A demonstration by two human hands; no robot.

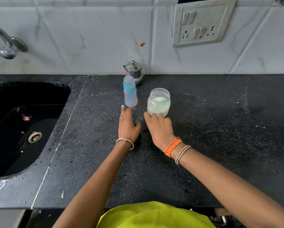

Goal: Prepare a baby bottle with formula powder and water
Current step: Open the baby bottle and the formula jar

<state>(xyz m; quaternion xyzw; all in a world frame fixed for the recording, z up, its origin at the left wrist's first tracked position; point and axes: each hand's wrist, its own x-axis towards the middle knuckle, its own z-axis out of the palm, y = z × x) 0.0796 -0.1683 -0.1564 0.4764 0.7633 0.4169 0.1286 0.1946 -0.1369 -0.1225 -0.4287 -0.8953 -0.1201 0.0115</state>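
Note:
A small baby bottle [130, 93] with a blue collar and clear cap stands upright on the black counter [203, 145]. To its right stands an open clear jar [159, 102] holding white powder. My left hand [128, 124] hovers just in front of the bottle, fingers straight, holding nothing. My right hand [159, 127] reaches to the jar's base, and its fingertips touch or nearly touch the glass. A steel lidded pot [134, 71] sits behind the bottle against the wall.
A black sink [22, 129] with a drain fills the left side, and a steel tap [8, 43] sticks out above it. A switch and socket panel [202, 23] is on the tiled wall. The counter's front edge is close to my body.

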